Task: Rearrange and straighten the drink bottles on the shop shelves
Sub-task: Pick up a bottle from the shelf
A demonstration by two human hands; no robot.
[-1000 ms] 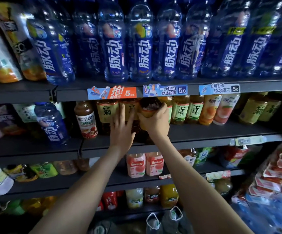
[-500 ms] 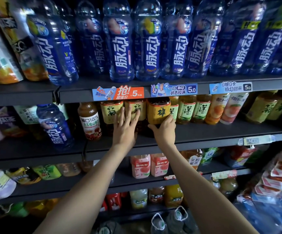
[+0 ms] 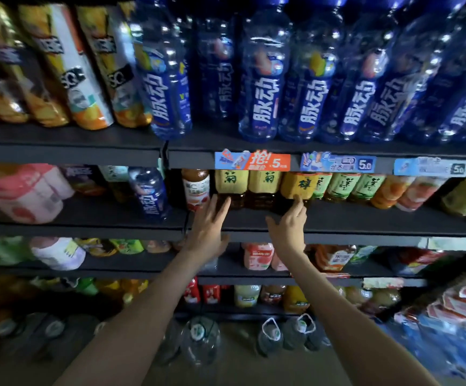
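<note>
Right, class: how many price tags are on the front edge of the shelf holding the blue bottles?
3, in a row: an orange-and-blue tag leftmost, a blue tag in the middle, a blurred blue tag rightmost. More may be cut off past the right edge.

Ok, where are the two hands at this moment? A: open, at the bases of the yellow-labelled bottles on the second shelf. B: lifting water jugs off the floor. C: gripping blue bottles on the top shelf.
A: left hand and right hand, fingers uncurled, reach to the yellow-labelled bottles, gripping nothing.
</note>
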